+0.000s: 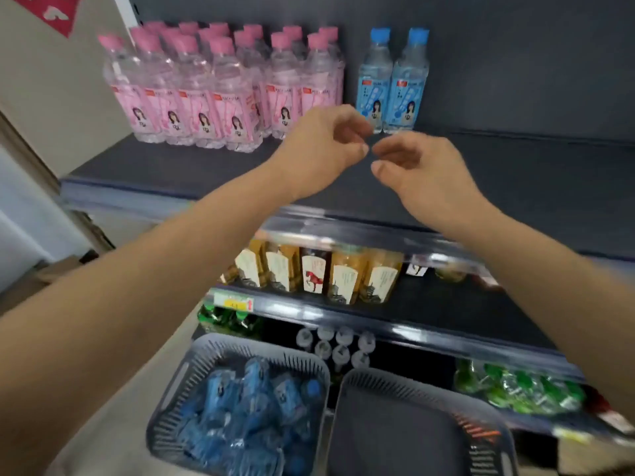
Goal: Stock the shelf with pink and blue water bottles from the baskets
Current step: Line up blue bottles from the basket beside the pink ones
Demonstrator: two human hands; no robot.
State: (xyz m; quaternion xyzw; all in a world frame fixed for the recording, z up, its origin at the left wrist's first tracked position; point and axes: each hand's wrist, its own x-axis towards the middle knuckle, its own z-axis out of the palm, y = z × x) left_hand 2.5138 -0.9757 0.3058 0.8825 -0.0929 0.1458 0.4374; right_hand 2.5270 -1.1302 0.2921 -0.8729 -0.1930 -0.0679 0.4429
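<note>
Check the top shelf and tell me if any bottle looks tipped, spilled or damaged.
Nothing stands out. The pink bottles stand upright in rows, the two blue bottles upright to their right. No spill shows on the shelf.

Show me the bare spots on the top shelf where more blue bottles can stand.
Widest bare stretch: the shelf right of the two blue bottles, out to the picture's edge. A bare strip runs along the front lip, before the pink bottles. The left back is crowded with them.
</note>
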